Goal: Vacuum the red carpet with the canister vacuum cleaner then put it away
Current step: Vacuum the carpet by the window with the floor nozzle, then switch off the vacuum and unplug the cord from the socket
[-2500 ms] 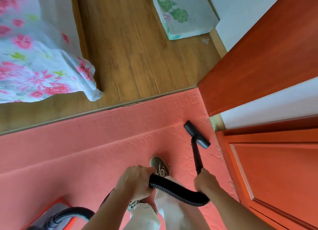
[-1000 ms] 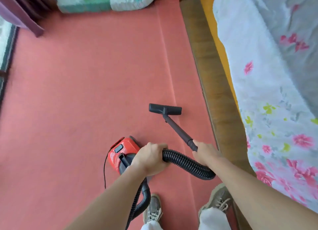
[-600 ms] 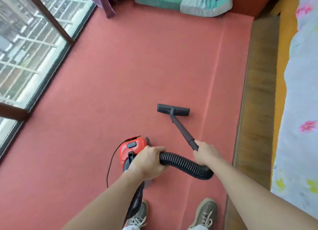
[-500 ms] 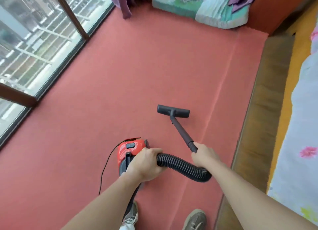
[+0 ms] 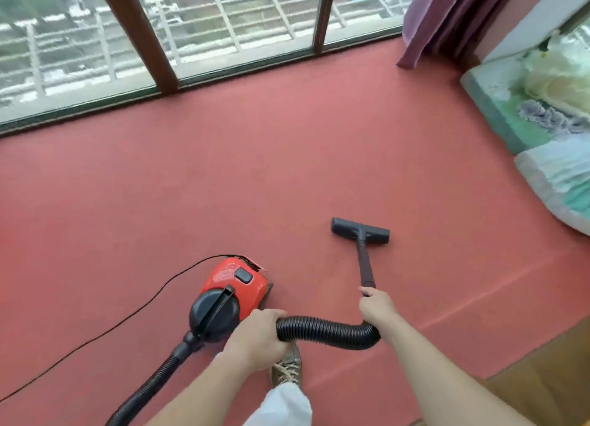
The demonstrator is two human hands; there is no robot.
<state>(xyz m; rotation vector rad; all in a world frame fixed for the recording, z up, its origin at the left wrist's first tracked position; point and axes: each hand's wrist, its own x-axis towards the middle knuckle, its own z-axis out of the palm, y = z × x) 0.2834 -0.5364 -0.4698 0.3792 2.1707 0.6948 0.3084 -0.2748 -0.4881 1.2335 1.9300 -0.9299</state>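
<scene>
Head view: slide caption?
Left hand grips the hose, right hand the wand; red canister vacuum and floor nozzle sit on the red carpet.

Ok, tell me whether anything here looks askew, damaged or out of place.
One thing: a thin red flap at the far end of the red canister sticks out as if not clipped shut. A crease also runs across the carpet on the right. No spill or damage shows.
</scene>
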